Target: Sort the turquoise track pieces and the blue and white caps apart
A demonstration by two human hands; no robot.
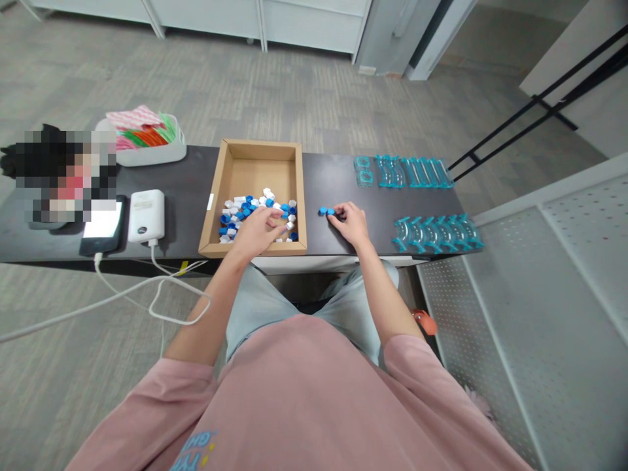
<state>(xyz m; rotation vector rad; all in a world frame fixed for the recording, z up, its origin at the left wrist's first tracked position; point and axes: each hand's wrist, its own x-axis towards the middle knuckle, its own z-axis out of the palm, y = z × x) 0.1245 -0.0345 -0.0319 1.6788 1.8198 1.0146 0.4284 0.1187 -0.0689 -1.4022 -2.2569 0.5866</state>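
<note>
Carpet (314, 98) is seen beyond a narrow dark tabletop (328, 180), at whose near edge the work is being done. On its middle, just right of an open cardboard box (301, 203), a gripped blue piece (331, 212) is pinched, as far as can be seen, between the thumb and fingertips of the right hand (349, 222); the grip is nearly closed. A second blue piece (322, 211) is set just beside it; whether the two are touching cannot be told. In the box, a loose pile of blue and white hexagonal pieces (240, 214) is overhung by the left hand (259, 229), whose grip is parted, with nothing clearly held. Farther right, rows of clear teal plastic parts (429, 172) are laid out; to the left, a power bank (146, 214) and a smartphone (103, 226) are plugged into white cables (161, 280).

The second piece could be knocked askew if it were brushed by the right fingertips. Pieces might be scattered by a hasty scoop, and the power bank could be dragged if the cable loop were snagged by the left forearm (223, 284).
</note>
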